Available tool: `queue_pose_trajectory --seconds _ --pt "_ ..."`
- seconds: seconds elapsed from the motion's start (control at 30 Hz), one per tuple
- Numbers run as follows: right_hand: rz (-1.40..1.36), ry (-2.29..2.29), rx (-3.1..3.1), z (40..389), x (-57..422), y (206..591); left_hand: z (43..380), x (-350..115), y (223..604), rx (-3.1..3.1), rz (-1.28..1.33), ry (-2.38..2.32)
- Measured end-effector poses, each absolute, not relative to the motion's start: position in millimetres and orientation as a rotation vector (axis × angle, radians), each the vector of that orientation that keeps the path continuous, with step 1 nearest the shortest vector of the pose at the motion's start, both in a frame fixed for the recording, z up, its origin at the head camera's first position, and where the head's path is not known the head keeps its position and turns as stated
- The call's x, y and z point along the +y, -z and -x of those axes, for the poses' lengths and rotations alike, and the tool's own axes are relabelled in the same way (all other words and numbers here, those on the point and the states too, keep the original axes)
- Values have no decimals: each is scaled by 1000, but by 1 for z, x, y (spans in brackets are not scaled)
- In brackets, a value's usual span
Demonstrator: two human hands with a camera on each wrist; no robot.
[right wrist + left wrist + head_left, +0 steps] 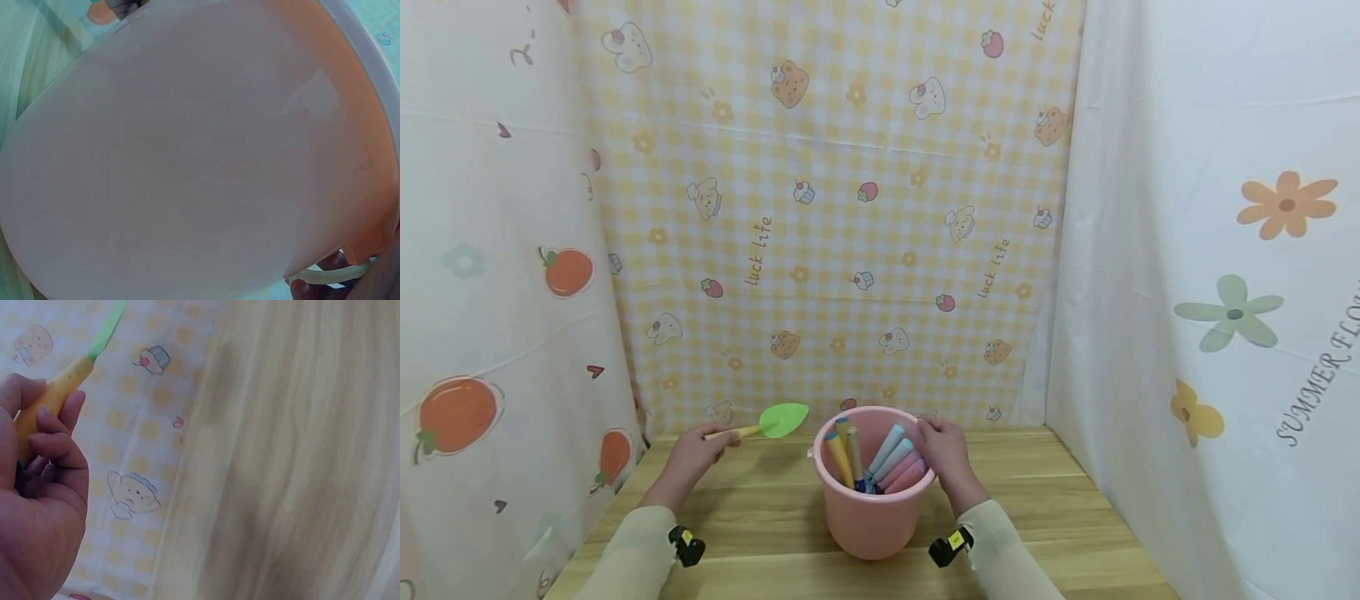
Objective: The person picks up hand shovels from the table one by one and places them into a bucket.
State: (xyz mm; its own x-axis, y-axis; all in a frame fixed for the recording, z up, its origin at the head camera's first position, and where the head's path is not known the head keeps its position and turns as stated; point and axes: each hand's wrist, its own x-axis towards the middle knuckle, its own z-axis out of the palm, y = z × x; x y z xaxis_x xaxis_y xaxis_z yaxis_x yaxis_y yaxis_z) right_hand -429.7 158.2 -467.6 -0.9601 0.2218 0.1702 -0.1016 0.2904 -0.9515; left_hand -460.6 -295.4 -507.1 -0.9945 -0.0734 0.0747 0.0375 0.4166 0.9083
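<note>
A small trowel with a green blade (784, 420) and a yellow handle (57, 390) is held in my left hand (695, 457), fingers and thumb curled round the handle. The blade points right, above the wooden table and left of the pink bucket (874, 529). My right hand (950, 452) grips that bucket at the right side of its rim. In the right wrist view the bucket's wall fills most of the picture, with fingers by a pale bail handle (331, 275) low on the right. Yellow handles (841, 460), pale blue handles (891, 457) and pink handles (904, 473) lean inside the bucket; their lower ends are hidden.
The bucket stands on a wood-grain table (760, 508). A yellow checked cloth (850, 225) hangs behind the table's back edge. White printed cloths hang on the left (512, 333) and right (1120, 292), close along the table's sides.
</note>
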Motion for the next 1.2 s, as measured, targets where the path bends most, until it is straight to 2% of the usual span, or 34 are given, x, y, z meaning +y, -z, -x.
queue_pose_trajectory --seconds 0.67,1.2 --pt "92 -1714 -2288 429 159 469 456 -267 466 -2310 33 1913" --pt "82 -1715 -2283 427 158 465 456 -229 425 -2221 209 2013"
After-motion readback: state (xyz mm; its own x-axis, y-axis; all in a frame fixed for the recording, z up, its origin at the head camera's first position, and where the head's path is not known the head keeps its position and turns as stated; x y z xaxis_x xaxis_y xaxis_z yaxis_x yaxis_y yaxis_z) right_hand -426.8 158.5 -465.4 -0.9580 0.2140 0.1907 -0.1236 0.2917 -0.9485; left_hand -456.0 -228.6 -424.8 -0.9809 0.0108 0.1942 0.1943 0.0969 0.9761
